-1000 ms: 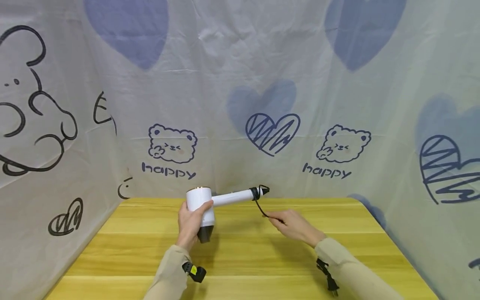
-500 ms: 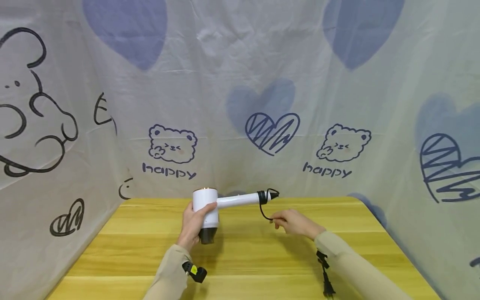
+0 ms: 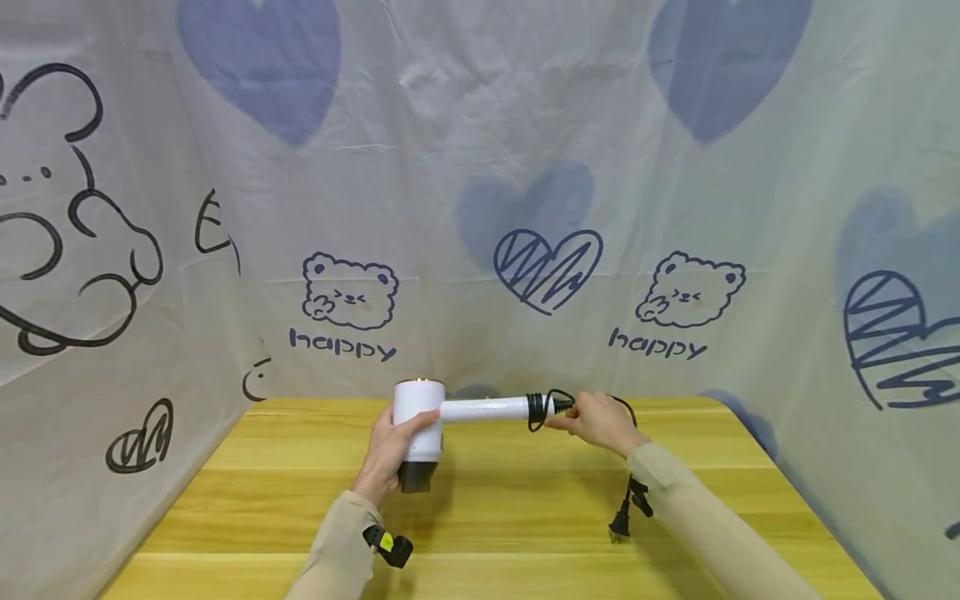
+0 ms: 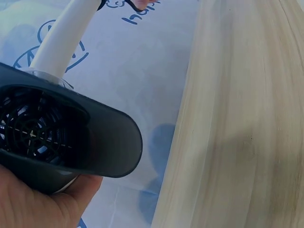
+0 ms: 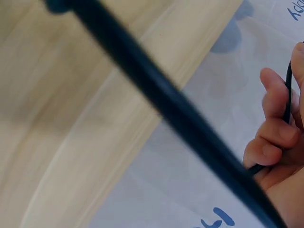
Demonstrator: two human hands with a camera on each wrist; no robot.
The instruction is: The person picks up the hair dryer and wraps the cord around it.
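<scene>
My left hand [image 3: 388, 446] grips the body of a white hair dryer [image 3: 418, 417] over the table, its handle [image 3: 483, 409] pointing right and its black nozzle [image 3: 417, 477] downward. The left wrist view looks into the open end of that nozzle [image 4: 116, 145], with the left hand [image 4: 38, 204] below it. Black cord [image 3: 536, 410] is wound in several turns round the handle's end. There my right hand [image 3: 603, 422] pinches the cord. In the right wrist view the cord [image 5: 175, 109] crosses close to the camera and runs through the right hand's curled fingers [image 5: 273, 102].
The cord's plug [image 3: 619, 525] dangles below the right forearm. A wood-grain table [image 3: 510, 533] lies beneath both hands. Printed cloth [image 3: 480, 125] with hearts and bears hangs behind and along both sides. A black strap device [image 3: 388, 546] sits on the left wrist.
My right hand has moved up to the handle's end with the cord. The hair dryer has shifted slightly right, and its handle is more level. The dangling plug has swung left and up.
</scene>
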